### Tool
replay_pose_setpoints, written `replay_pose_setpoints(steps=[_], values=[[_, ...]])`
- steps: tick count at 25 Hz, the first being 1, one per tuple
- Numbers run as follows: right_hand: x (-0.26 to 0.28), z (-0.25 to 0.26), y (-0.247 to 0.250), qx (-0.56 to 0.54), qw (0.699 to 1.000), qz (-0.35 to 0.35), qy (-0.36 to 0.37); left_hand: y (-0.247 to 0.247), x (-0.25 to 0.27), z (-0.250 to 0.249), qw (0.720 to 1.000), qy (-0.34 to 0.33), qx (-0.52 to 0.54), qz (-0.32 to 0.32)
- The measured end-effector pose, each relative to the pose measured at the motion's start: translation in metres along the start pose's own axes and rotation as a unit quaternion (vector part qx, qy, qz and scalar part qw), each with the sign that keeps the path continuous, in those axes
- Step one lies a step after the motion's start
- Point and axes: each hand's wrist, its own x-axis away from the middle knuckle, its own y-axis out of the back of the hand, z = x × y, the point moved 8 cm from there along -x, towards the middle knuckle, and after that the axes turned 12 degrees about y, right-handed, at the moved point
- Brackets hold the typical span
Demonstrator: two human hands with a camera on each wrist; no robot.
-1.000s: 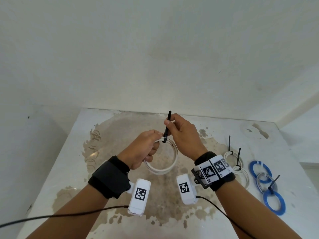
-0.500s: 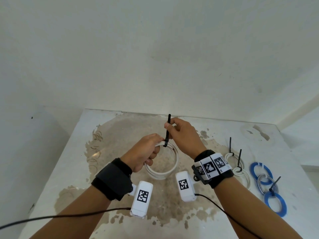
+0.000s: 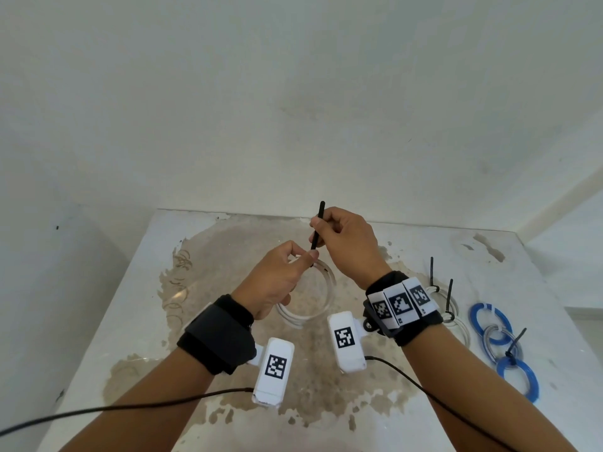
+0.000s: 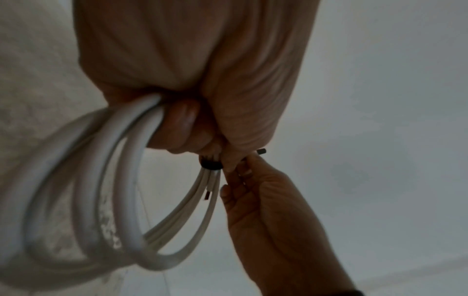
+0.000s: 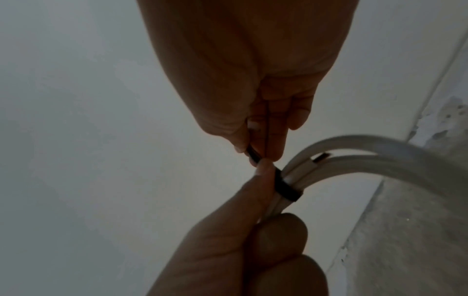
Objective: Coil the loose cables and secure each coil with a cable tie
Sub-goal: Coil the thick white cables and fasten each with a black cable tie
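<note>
White walls close in behind a pale, stained surface (image 3: 137, 308). Above it the left hand (image 3: 277, 282) grips a white cable coil (image 3: 313, 316) of several smooth round loops, fingers curled around the bundle. Just beyond it, the right hand (image 3: 346, 243) pinches the upright tail of a black cable tie (image 3: 317, 226), whose band wraps the coil's strands beside the left thumb.
</note>
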Motion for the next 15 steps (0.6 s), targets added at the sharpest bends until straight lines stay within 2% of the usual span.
replay_pose_setpoints(steps=[8,11,15], values=[[0.014,0.033,0.004,-0.01,0.998,-0.022,0.05,0.009,0.016,-0.027,0.986,-0.133,-0.09,-0.035],[0.016,0.044,0.008,-0.013,0.997,-0.028,0.066,0.01,0.026,-0.036,0.977,-0.155,-0.14,-0.039],[0.001,0.024,0.01,-0.057,0.998,-0.031,0.012,0.007,0.024,-0.036,0.984,-0.13,-0.122,0.01]])
